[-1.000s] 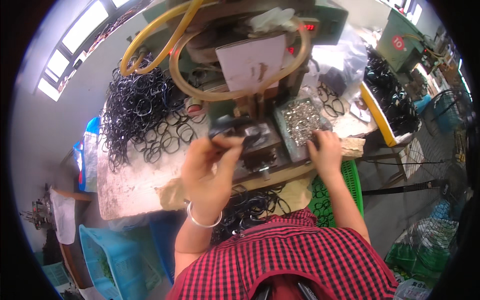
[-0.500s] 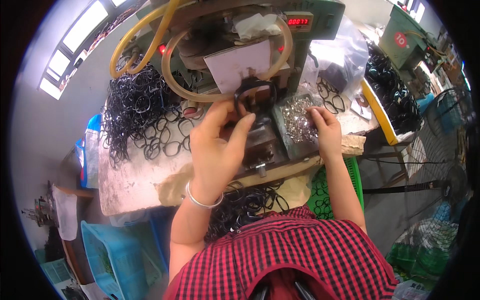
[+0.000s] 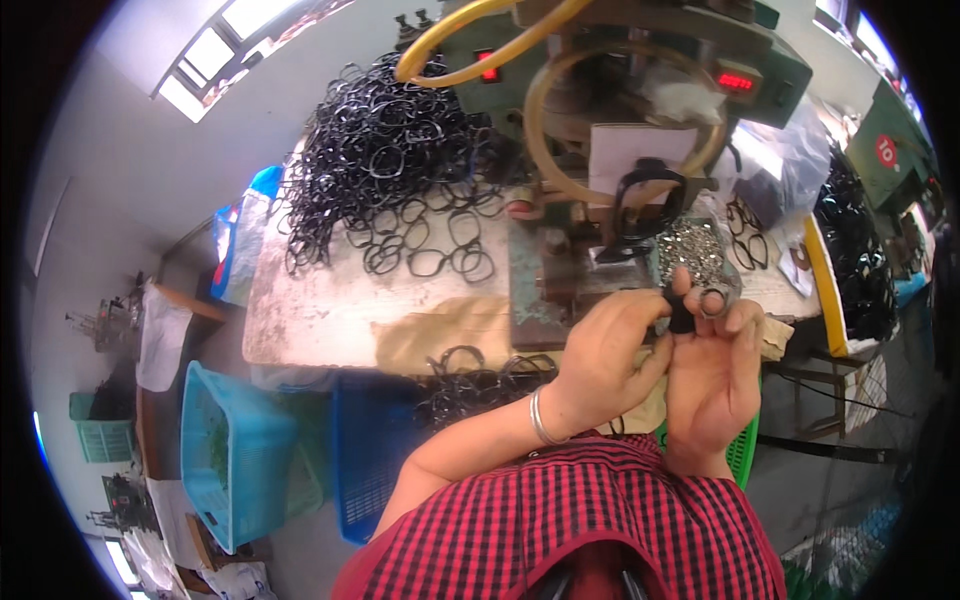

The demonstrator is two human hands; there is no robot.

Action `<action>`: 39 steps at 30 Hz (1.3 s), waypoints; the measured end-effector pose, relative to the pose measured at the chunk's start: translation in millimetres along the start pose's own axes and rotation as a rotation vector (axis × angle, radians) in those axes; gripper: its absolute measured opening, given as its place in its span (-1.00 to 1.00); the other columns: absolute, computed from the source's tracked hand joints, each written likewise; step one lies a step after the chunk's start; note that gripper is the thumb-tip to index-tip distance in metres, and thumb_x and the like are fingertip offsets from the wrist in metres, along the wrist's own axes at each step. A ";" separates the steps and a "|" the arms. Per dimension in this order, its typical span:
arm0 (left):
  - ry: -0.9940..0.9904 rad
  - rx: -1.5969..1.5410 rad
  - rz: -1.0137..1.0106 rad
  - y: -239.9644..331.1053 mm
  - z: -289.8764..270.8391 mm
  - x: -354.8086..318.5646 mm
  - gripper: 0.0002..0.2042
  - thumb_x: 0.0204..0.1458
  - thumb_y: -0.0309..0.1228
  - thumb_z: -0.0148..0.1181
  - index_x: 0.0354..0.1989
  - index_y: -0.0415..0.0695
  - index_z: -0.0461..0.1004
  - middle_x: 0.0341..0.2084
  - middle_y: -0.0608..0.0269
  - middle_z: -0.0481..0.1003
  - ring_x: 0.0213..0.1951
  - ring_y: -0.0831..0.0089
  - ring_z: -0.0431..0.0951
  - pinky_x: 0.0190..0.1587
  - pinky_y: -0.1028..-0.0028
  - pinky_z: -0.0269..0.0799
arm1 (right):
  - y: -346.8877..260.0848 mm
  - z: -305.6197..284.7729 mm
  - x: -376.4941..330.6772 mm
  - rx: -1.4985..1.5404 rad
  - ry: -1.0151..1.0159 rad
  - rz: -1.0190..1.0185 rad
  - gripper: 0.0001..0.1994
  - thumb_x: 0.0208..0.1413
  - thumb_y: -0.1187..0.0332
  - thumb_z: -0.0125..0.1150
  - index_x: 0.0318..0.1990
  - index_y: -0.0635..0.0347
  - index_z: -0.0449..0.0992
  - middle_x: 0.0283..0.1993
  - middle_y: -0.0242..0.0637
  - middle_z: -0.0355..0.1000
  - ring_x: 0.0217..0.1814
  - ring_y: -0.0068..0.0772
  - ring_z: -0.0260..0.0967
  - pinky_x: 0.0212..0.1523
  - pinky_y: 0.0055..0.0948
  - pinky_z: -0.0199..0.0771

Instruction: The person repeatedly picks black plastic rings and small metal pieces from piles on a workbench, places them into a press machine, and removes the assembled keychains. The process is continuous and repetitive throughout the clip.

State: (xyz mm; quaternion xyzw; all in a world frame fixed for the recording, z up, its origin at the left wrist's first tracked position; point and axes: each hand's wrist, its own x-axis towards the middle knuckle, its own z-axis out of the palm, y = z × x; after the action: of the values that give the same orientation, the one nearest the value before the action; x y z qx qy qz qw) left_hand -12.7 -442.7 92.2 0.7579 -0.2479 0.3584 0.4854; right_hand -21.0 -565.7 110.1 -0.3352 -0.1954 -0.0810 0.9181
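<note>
My left hand, with a silver bangle on its wrist, meets my right hand just in front of the green machine. The left fingers pinch a small black piece. The right fingertips press against it and hold a small silvery metal part. Behind the hands lies a tray of small shiny metal parts. One black eyeglass frame sits upright on the machine's fixture, apart from both hands.
A big heap of black eyeglass frames covers the worn table on the left. More frames lie in my lap area. Blue baskets stand on the floor at lower left. Yellow hoses loop over the machine. A yellow-edged bin of frames stands at right.
My left hand has left the frame on the machine and come back toward me. My right hand has left the parts tray, and both hands now meet on a small black piece.
</note>
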 end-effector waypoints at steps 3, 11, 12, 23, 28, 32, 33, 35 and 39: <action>0.011 -0.065 -0.077 2.1 -6.1 0.5 -0.71 -0.16 -0.69 0.34 -0.21 -0.24 0.50 -0.36 0.07 0.56 -0.35 0.16 0.60 -0.30 0.37 0.50 | 3.6 1.0 -4.7 0.024 -0.001 0.004 -0.84 0.41 0.30 -0.14 -0.18 0.15 0.32 0.08 -0.05 0.43 0.27 -0.08 0.32 0.54 0.08 -0.12; -0.360 -0.083 -0.143 4.9 -35.9 -24.1 -0.83 -0.08 -0.63 0.34 -0.28 -0.20 0.57 -0.33 0.11 0.61 -0.29 0.25 0.63 -0.22 0.41 0.52 | -18.5 -12.8 10.3 -0.227 0.046 0.161 -0.83 0.38 0.39 -0.05 -0.14 0.28 0.45 -0.01 -0.06 0.51 0.19 -0.15 0.42 0.25 -0.17 0.36; -0.278 0.014 -0.123 -5.9 -53.1 -24.8 -0.84 -0.05 -0.62 0.33 -0.28 -0.19 0.58 -0.28 0.15 0.63 -0.25 0.30 0.62 -0.17 0.43 0.51 | -22.1 -34.0 11.6 -0.398 0.089 0.182 -0.83 0.38 0.40 -0.02 -0.13 0.30 0.48 -0.05 -0.10 0.54 0.10 -0.22 0.48 0.20 -0.25 0.40; -0.504 1.227 -1.057 -259.7 -163.3 -47.4 -0.40 0.13 0.16 0.07 -0.21 -0.24 0.66 -0.21 -0.16 0.63 -0.13 -0.06 0.64 -0.08 0.15 0.55 | 3.9 -139.4 32.4 -1.535 0.196 -0.031 -0.88 0.16 0.52 0.16 -0.21 0.28 0.60 -0.26 -0.18 0.59 -0.20 -0.29 0.54 -0.12 -0.39 0.48; -0.475 0.972 -1.102 -260.1 -181.2 -56.2 -0.55 0.09 -0.07 0.12 -0.34 -0.33 0.61 -0.33 -0.13 0.61 -0.30 0.03 0.64 -0.19 0.21 0.55 | -2.4 -141.3 12.2 -1.341 0.239 0.109 -0.88 0.11 0.52 0.24 -0.21 0.29 0.62 -0.26 -0.23 0.61 -0.16 -0.45 0.55 -0.08 -0.43 0.49; -0.131 0.126 -1.000 -211.5 -170.2 -39.5 -0.86 0.26 -0.43 0.07 -0.26 -0.26 0.43 -0.49 0.20 0.54 -0.56 0.42 0.59 -0.50 0.49 0.58 | 10.5 -88.3 39.9 -1.273 0.059 -0.074 -0.88 0.10 0.52 0.28 -0.20 0.30 0.61 -0.24 -0.17 0.61 -0.15 -0.32 0.57 -0.07 -0.41 0.50; -0.010 -0.012 -0.946 -187.3 -161.0 -33.2 -0.89 0.28 -0.44 0.06 -0.21 -0.24 0.42 -0.42 0.21 0.52 -0.48 0.43 0.60 -0.44 0.50 0.59 | 19.5 -80.7 47.5 -1.239 0.033 -0.106 -0.88 0.10 0.52 0.28 -0.20 0.30 0.61 -0.24 -0.16 0.61 -0.16 -0.30 0.57 -0.07 -0.41 0.50; 0.190 -0.175 -0.834 -155.0 -146.5 -33.4 -0.91 0.30 -0.46 0.07 -0.15 -0.21 0.39 -0.31 0.22 0.49 -0.35 0.44 0.60 -0.35 0.49 0.61 | 40.7 -70.6 58.3 -1.175 -0.019 -0.166 -0.88 0.10 0.53 0.28 -0.21 0.30 0.61 -0.23 -0.15 0.61 -0.17 -0.25 0.57 -0.08 -0.41 0.50; 0.381 -0.229 -0.600 -116.5 -129.3 -31.1 -0.91 0.28 -0.53 0.06 -0.09 -0.22 0.35 -0.19 0.19 0.47 -0.21 0.43 0.56 -0.18 0.41 0.62 | 64.9 -50.0 47.2 -0.888 0.085 0.019 -0.87 0.20 0.54 0.18 -0.12 0.32 0.52 -0.25 -0.21 0.60 -0.16 -0.44 0.56 -0.07 -0.46 0.49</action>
State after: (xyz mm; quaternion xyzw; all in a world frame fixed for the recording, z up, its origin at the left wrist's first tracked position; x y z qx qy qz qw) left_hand 13.2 -276.4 38.0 0.6575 0.0415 0.3047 0.6878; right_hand 55.3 -549.4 56.8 -0.6950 -0.1007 -0.1623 0.6931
